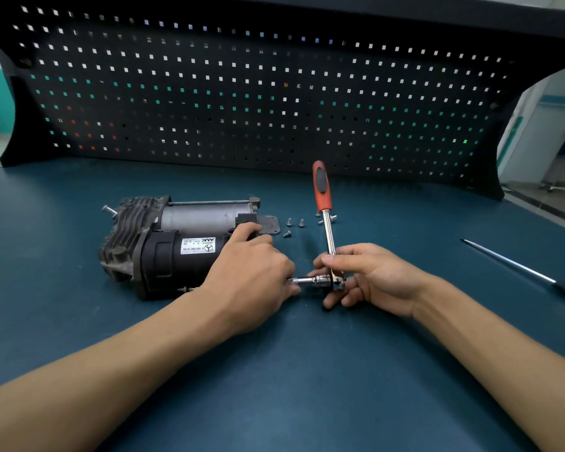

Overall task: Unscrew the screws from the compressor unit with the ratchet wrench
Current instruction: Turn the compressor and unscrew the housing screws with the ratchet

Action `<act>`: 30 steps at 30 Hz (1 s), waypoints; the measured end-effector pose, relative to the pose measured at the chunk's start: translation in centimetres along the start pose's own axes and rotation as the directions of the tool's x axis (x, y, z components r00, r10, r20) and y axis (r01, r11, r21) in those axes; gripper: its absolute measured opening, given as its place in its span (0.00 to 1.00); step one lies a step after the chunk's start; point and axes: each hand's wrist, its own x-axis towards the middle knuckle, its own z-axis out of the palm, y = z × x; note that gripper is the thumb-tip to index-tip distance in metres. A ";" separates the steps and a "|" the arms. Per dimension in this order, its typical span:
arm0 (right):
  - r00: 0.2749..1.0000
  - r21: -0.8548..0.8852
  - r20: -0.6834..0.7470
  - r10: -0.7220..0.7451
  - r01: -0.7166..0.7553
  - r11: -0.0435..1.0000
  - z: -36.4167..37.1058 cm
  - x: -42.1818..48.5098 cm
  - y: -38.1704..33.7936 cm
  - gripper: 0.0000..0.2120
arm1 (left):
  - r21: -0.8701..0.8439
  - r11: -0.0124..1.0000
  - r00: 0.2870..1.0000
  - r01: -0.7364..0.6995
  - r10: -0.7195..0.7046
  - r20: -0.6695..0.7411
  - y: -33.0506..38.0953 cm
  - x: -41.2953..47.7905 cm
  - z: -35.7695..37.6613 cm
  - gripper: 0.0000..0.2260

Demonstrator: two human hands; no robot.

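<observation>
**Clerk:** Two bare hands logged, both over the dark teal bench mat (307,370). First item?

**Checker:** Grey-and-black metal compressor unit (177,246). Ribbed casting at left end, white label on black motor housing. Lying on its side, left of centre on the mat, well forward of the black perforated pegboard (274,93).

**Clerk:** Left hand?

**Checker:** Left hand (248,275) laid over right end of compressor unit. Fingers curled round the housing, gripping it. Fingertips mostly hidden.

**Clerk:** Second item?

**Checker:** Ratchet wrench (328,236) with chrome shaft and red-and-black handle. Near upright, handle uppermost, head low and just right of the compressor unit. Chrome extension bar (307,281) running level from the head towards the unit, far end hidden under left hand. Contact with any screw: cannot tell.

**Clerk:** Right hand?

**Checker:** Right hand (372,278) holding the ratchet wrench at its head. Thumb across the shaft just above the head, upper fingers closed behind it, lower fingers looser beneath, near the mat.

**Clerk:** Loose parts?

**Checker:** Several small silver screws (289,221) on the mat behind the hands, near the unit's flat mounting tab, apart from one another.

**Clerk:** Sundries?

**Checker:** Long steel screwdriver with yellow handle (519,269), lying at right, well apart from both hands, handle cut by frame edge.
</observation>
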 end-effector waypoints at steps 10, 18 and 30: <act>0.999 0.021 -0.036 0.040 -0.039 0.999 -0.1 0.2 -0.2 0.30 | -0.005 1.000 1.000 0.000 0.000 -0.012 -0.1 0.1 0.0 0.17; 1.000 0.038 0.001 -0.020 0.020 0.999 -0.4 -0.3 0.1 0.20 | 0.044 0.997 0.998 -0.056 0.057 -0.012 -0.2 -0.4 0.1 0.16; 0.987 -0.017 0.047 -0.156 0.157 0.987 -0.4 -0.6 0.5 0.13 | 0.063 0.996 0.997 -0.064 0.066 -0.038 -0.3 -0.3 0.3 0.19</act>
